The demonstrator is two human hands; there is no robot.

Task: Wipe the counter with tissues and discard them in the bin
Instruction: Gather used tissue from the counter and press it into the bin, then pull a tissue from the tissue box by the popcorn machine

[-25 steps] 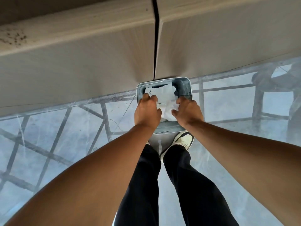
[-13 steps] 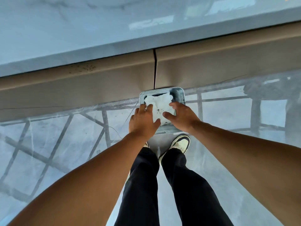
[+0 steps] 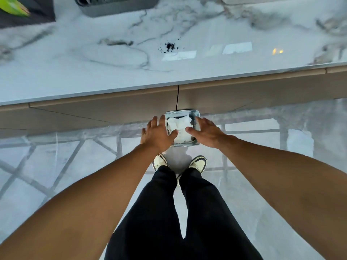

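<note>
A small grey bin (image 3: 196, 117) stands on the floor against the cabinet front, right ahead of my feet. Crumpled white tissues (image 3: 179, 128) lie inside it. My left hand (image 3: 156, 135) hovers over the bin's left rim, fingers spread, holding nothing. My right hand (image 3: 205, 133) hovers over the right rim, also open and empty. Both thumbs point inward above the tissues. Above, the white marble counter (image 3: 112, 59) carries a small patch of dark crumbs (image 3: 169, 46).
A grey rack (image 3: 116, 4) sits at the counter's back edge, and a dark mat with something green (image 3: 13, 7) lies at the back left. Beige cabinet fronts (image 3: 93, 109) run below the counter. My legs and shoes (image 3: 198, 163) stand on the glossy floor.
Both hands have let go of the tissues and opened, lifting off the bin. The view has tilted up, bringing the counter top and the crumbs into sight.
</note>
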